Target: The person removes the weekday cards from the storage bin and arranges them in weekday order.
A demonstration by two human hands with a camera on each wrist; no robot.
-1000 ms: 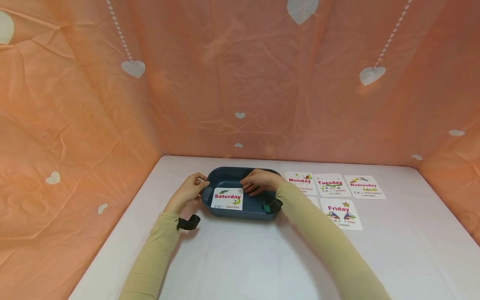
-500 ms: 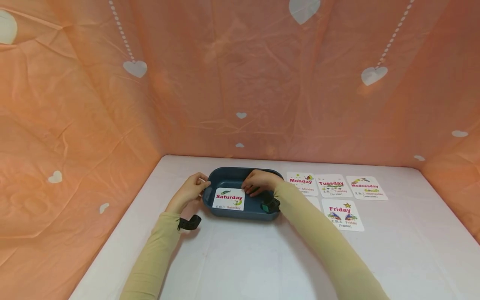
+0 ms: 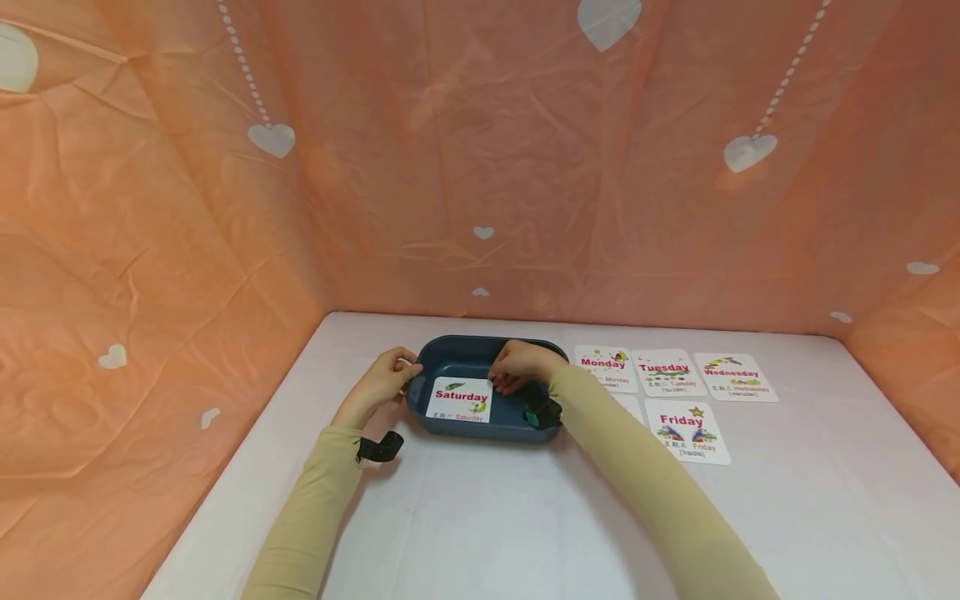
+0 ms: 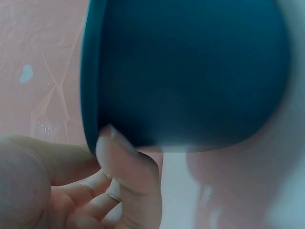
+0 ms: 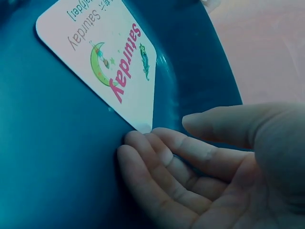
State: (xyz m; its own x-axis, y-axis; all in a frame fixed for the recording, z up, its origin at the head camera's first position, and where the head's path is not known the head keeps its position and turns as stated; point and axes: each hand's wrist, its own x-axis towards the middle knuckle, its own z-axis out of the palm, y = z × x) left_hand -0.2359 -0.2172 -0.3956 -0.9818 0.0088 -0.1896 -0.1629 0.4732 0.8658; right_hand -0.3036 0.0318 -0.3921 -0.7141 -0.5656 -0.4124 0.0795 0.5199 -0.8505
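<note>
A dark blue oblong basin (image 3: 480,431) stands on the white table. Inside it, toward its left end, lies a white card printed "Saturday" (image 3: 459,400). My left hand (image 3: 381,387) pinches the basin's left rim; the left wrist view shows its thumb and finger on the rim (image 4: 90,86). My right hand (image 3: 522,365) reaches into the basin. In the right wrist view, its bent fingertips (image 5: 136,138) touch the near corner of the Saturday card (image 5: 102,62), while the thumb stays apart from the card.
Right of the basin lie the Monday card (image 3: 611,358), Tuesday card (image 3: 667,375), Wednesday card (image 3: 735,379) and Friday card (image 3: 688,433). Another card (image 3: 628,405) is mostly hidden by the right sleeve. An orange cloth (image 3: 480,183) with white hearts hangs behind the table.
The right hand's fingers have drawn closer together at the Saturday card's right edge. The left hand and the basin keep their places; the whole view has shifted slightly.
</note>
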